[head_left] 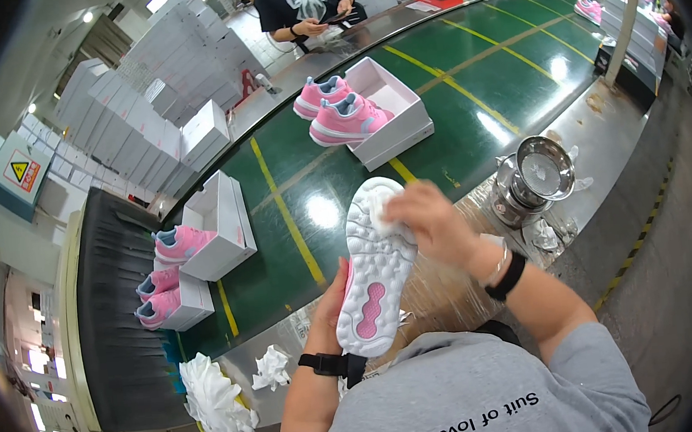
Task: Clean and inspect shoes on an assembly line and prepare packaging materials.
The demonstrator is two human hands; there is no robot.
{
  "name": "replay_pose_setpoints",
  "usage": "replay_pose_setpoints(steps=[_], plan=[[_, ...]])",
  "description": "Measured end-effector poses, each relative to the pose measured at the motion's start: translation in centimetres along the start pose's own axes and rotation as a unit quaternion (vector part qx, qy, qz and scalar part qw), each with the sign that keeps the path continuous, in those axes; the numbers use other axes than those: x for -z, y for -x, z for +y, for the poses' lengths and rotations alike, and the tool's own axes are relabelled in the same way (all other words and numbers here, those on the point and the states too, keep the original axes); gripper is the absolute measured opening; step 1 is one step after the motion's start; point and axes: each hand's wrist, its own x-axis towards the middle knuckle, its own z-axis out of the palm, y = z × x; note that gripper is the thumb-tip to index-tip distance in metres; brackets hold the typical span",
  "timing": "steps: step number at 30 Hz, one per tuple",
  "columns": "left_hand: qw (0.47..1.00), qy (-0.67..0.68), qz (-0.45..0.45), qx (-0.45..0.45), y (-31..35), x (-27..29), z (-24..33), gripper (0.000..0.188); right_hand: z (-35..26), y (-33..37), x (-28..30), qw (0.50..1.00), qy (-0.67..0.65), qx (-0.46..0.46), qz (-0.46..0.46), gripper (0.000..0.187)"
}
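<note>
Head view: one pink shoe (373,276) is between the two hands, its white, knobbly sole turned upward, a pink patch near the lower end. Left hand (335,296) grips the shoe by its left side; most of the fingers are hidden behind it. Right hand (427,212) is closed on a white wad (380,213), pressing it to the sole's upper end; cloth or paper, cannot tell.

Right of the right hand: a shiny metal bowl (545,165) on a metal pot (509,205), a crumpled white wad just below. Left of the left hand: a small crumpled piece (272,369) and, farther out, a white heap (213,395).

Beyond both hands: a green belt (272,244) with yellow lines. On it, straight ahead, a white box (396,132) with two pink shoes at its left side. Farther left of the hands, two more white boxes, also with pink shoes. Across the belt, a person (309,7) near stacked boxes (125,125).
</note>
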Motion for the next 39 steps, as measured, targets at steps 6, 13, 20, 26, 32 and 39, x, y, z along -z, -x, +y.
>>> replay_pose_setpoints(steps=[6, 13, 20, 26, 32, 39], plan=[[0.998, 0.027, -0.003, -0.048, -0.1, 0.0, -0.4, 0.054, -5.3, 5.3, -1.8, 0.984, -0.132, -0.009, -0.121, 0.036], [0.998, -0.041, -0.001, -0.041, -2.2, -0.7, 0.5, 0.057, 2.1, -3.6, 1.1, 0.989, 0.006, -0.112, 0.098, 0.029], [0.993, -0.065, 0.070, -0.077, -4.3, 0.1, 1.7, 0.062, -3.3, -1.9, -3.7, 0.994, -0.050, 0.009, -0.098, 0.037], [0.996, -0.044, 0.004, -0.080, -5.1, 0.1, 2.0, 0.070, -5.3, 1.9, -1.5, 0.950, -0.027, 0.208, -0.232, 0.022], [0.990, 0.016, 0.024, -0.136, -3.9, 0.0, 3.0, 0.053, -0.2, 6.5, 2.8, 0.903, 0.072, 0.234, -0.354, 0.022], [0.995, 0.039, -0.034, -0.087, -4.0, 0.4, 4.1, 0.059, -2.1, 1.3, 2.0, 0.981, 0.043, 0.085, -0.169, 0.030]])
